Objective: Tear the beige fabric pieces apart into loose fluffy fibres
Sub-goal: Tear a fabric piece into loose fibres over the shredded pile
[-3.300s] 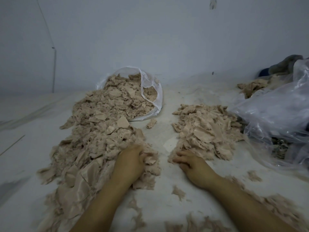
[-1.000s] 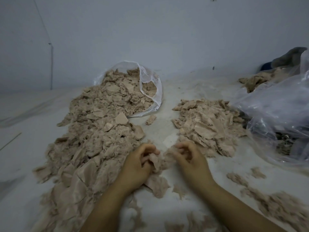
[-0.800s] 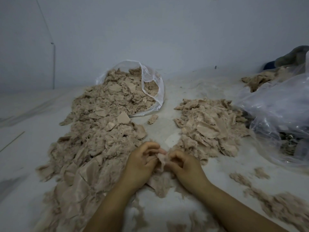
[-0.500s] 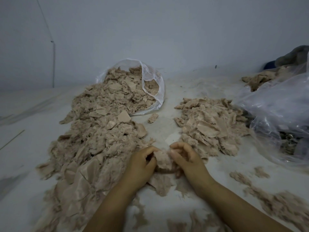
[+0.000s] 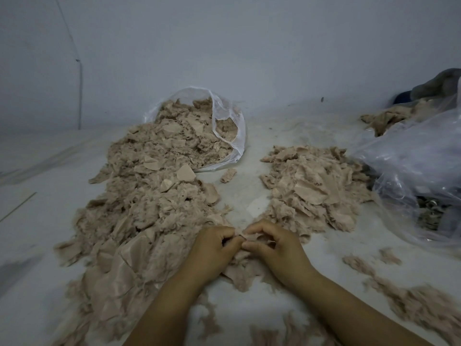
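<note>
Large beige fabric pile (image 5: 149, 208) at L, spilling from clear bag (image 5: 228, 136). Centre: my left hand (image 5: 214, 248) & right hand (image 5: 277, 248) knuckle to knuckle, both pinching one fabric piece (image 5: 245, 258) just above table (image 5: 249, 191). Smaller pile (image 5: 314, 188) at R, loose fibres (image 5: 411, 303) beyond.

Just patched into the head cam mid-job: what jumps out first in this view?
Centre foreground, the left hand and right hand meet, both pinching one beige fabric piece. Left of them, a long heap of beige scraps runs back into an open clear bag. A smaller pile lies to the right, beside a crumpled clear plastic bag.
</note>
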Available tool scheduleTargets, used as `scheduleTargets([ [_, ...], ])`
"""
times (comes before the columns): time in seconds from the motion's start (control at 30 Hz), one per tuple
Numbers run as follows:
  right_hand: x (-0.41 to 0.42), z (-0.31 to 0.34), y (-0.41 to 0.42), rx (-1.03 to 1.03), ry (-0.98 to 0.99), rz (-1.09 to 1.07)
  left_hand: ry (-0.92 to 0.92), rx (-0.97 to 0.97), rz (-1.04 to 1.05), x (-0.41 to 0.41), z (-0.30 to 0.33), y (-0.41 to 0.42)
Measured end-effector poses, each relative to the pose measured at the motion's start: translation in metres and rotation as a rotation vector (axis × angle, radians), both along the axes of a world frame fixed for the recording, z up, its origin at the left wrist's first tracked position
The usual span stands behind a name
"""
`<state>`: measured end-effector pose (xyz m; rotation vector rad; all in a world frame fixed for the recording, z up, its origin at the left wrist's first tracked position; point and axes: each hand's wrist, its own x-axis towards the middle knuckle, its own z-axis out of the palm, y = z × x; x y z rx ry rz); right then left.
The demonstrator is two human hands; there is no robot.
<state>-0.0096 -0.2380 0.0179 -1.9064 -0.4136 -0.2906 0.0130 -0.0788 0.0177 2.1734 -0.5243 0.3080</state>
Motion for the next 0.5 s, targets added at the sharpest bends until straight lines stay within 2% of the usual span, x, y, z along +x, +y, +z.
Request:
scheduleTargets([
  [0.17,0.004,0.003,-0.005,0.439,0.244,-0.084,0.064,-0.047,-0.056,0.000,0.007,0.004],
  [0.33,0.006,0.010,-0.010,0.697,0.294,-0.242,0.043,-0.038,0.038,0.001,0.009,0.009],
  [0.4,0.009,0.014,-0.021,0.753,0.295,-0.294,0.037,-0.105,0.096,0.002,0.010,0.014],
  [0.5,0.005,0.015,-0.017,0.731,0.331,-0.135,0.099,-0.223,0.051,-0.003,0.014,0.008],
])
